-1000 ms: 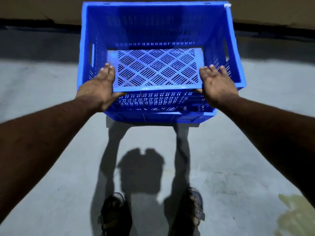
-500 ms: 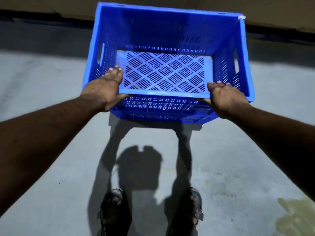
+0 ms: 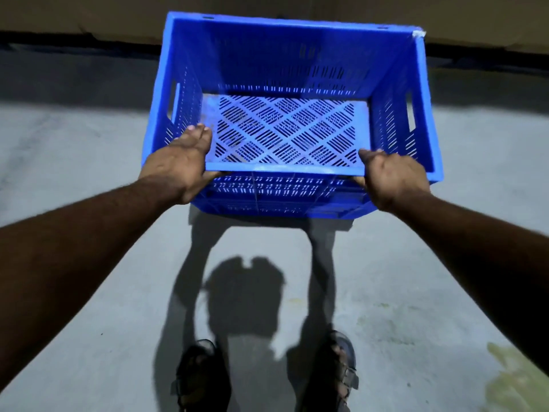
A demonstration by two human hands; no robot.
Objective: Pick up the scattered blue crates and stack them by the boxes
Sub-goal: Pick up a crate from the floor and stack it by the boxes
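Note:
An empty blue slotted crate (image 3: 291, 55) sits in front of me, low over the grey floor, its far side close to brown cardboard boxes (image 3: 89, 13). My left hand (image 3: 178, 162) holds the left end of the crate's near rim, fingers laid over the rim into the crate and thumb under it. At the right end of that rim, my right hand (image 3: 392, 176) grips with its fingers curled over the edge. Beneath the near wall a second blue edge (image 3: 341, 211) shows; whether it is another crate cannot be told.
Grey concrete floor (image 3: 74, 292) spreads on both sides. My two sandalled feet (image 3: 202, 379) stand below the crate, with my shadow between. A yellowish stain (image 3: 517, 379) marks the floor at the lower right. A dark gap runs along the foot of the boxes.
The crate and both hands have sunk lower in view and drifted slightly right. My right fingers, straight a second ago, now curl over the rim.

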